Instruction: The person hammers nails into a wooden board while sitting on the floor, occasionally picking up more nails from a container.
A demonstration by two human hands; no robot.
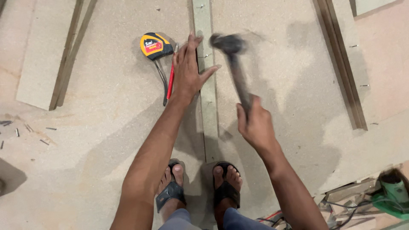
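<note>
A narrow wooden strip (204, 64) is laid lengthwise on a large board (106, 127), running from near the feet to the far edge of the view, where it is cut off. The left hand (187, 70) is pressed flat and open on the board at the strip's left edge, fingers spread, the thumb reaching across onto the strip. The right hand (255, 123) is closed around the handle of a hammer (234, 64), which is held above the strip and just right of it. The hammer's head is blurred, so its exact shape and its height over the wood cannot be made out.

Just left of the left hand a red pencil (171, 76) is seen, and beside it a yellow and black tape measure (155, 46) with a dark strap trailing toward the near side. Small nails (204, 55) stand on the strip close to the thumb, though they are too small to be told clearly.

Open board is left on the right of the strip as far as a long dark batten (343, 68), and on the left as far as 2 thin slats (68, 59) beside a smaller panel (40, 55). Loose nails (25, 127) are scattered at the near left.

2 feet in black sandals (200, 187) are planted astride the strip's near end. At the near right corner a green power tool (394, 191) and cables are partly cut off by the frame.
</note>
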